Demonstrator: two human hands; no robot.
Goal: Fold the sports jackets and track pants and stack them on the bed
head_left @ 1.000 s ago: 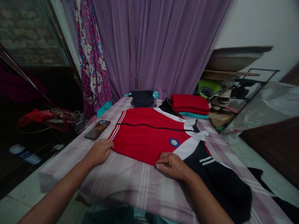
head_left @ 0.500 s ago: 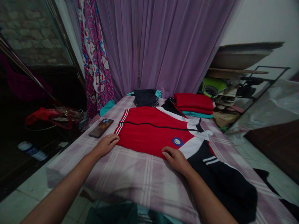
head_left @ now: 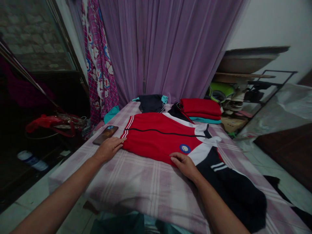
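Observation:
A red, white and black zip jacket point(head_left: 151, 139) lies front up on the bed, its collar to the right and its striped hem to the left. My left hand point(head_left: 109, 149) rests beside the hem, fingers stretched out with their tips on the near corner. At the near side edge, below the round blue badge point(head_left: 185, 149), my right hand point(head_left: 184, 165) has thumb and fingers pinched together on the red cloth. The near black sleeve point(head_left: 240, 188) spreads toward the right front, partly behind my right forearm. A phone point(head_left: 103, 136) lies just beyond my left hand.
Folded red clothes point(head_left: 201, 108) are stacked at the back right over a teal piece. A dark garment with teal ends point(head_left: 151, 103) lies at the back by the purple curtain point(head_left: 161, 48). A plaid sheet point(head_left: 136, 182) covers the bed. Shelving with clutter point(head_left: 234, 94) stands at right.
My left hand has shifted slightly up and right, its fingertips now farther over the hem. My right hand stays at about the same place on the jacket's edge.

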